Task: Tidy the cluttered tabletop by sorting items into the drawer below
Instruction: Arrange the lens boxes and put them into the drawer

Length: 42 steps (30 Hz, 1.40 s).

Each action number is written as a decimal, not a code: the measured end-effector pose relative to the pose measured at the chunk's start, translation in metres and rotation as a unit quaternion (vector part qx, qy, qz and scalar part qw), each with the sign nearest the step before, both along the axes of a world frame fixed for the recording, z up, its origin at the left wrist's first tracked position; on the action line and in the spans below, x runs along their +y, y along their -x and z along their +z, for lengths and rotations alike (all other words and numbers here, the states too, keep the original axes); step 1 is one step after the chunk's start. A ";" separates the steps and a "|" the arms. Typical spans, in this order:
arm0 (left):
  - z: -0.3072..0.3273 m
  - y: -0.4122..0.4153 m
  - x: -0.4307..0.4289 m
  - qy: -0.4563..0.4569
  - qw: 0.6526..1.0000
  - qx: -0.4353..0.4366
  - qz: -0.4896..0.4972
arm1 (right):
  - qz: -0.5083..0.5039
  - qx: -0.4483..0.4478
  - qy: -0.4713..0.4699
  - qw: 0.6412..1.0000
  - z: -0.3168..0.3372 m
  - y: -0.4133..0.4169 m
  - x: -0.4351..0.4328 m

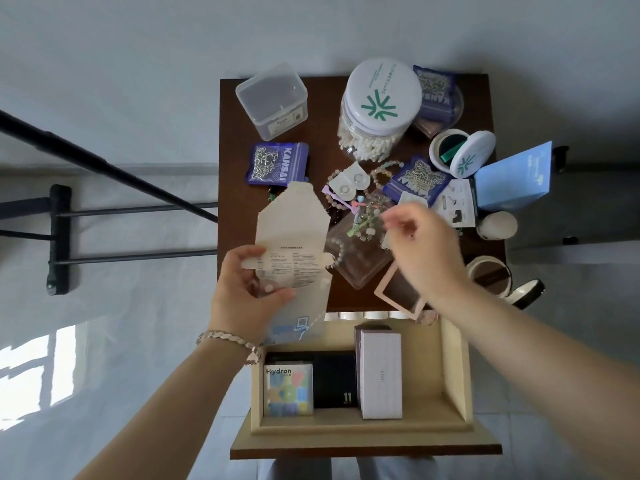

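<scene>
My left hand (251, 291) grips an opened beige carton (294, 233), its flaps up, held over the front left of the dark brown tabletop (235, 140). A printed leaflet and a clear blister strip stick out of the carton. My right hand (424, 244) hovers over the middle of the table, fingers curled, above a clear lid (360, 265) and a heap of bead bracelets (367, 216). I cannot tell whether it pinches anything. Below the table the cream drawer (453, 382) stands open.
In the drawer lie a Hydron box (288, 389), a black box (335, 379) and a pale lilac box (381, 374). On the table stand a cotton-swab jar (379, 105), a clear tub (273, 100), purple Kansai packets (277, 164), a round white case (460, 152) and a blue box (514, 176).
</scene>
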State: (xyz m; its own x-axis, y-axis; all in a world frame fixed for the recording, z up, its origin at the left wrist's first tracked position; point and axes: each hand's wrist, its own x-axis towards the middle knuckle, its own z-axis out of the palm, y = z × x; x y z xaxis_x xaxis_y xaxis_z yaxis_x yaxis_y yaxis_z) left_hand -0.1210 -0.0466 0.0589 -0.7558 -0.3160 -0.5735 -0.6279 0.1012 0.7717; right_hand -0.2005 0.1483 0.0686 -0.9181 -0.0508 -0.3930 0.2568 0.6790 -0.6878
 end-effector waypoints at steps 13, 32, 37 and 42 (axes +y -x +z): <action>0.003 0.008 -0.004 -0.002 1.000 0.000 0.005 | -0.169 -0.092 -0.175 0.965 -0.052 0.029 0.010; -0.001 0.006 -0.004 0.019 0.998 -0.047 0.045 | -0.057 -0.088 -0.239 0.965 -0.063 0.013 -0.019; 0.001 0.005 -0.002 0.012 0.998 -0.045 0.036 | -0.128 -0.064 -0.048 0.989 -0.057 0.015 -0.006; 0.004 0.004 0.001 -0.010 0.999 -0.035 0.001 | -0.099 0.034 0.159 0.982 0.003 0.010 -0.006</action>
State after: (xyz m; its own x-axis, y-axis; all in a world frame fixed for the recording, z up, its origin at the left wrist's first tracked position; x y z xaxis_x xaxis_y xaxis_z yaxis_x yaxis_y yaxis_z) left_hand -0.1250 -0.0453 0.0630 -0.7133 -0.3062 -0.6304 -0.6800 0.0850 0.7282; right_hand -0.2110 0.1423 0.0716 -0.9460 0.0213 -0.3234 0.3082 0.3675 -0.8774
